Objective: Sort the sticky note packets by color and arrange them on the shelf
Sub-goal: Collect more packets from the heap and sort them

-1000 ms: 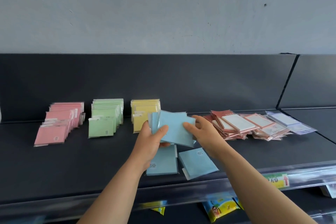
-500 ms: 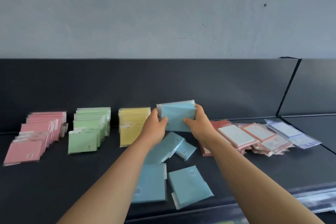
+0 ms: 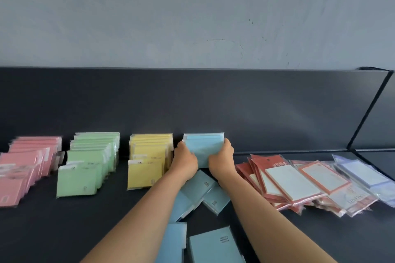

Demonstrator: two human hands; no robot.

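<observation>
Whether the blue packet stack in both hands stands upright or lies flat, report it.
Upright: the blue packet stack stands on edge, face toward the camera, gripped at its sides by the left hand and right hand.

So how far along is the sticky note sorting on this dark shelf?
Done: rows of pink plastic-wrapped packets, green packets and yellow packets stand at the back of the dark shelf. In hand: the left hand and right hand grip an upright stack of light blue packets beside the yellow row. Left: loose blue packets lying flat in front, plus the heap of red-bordered packets and pale purple packets on the right.
</observation>
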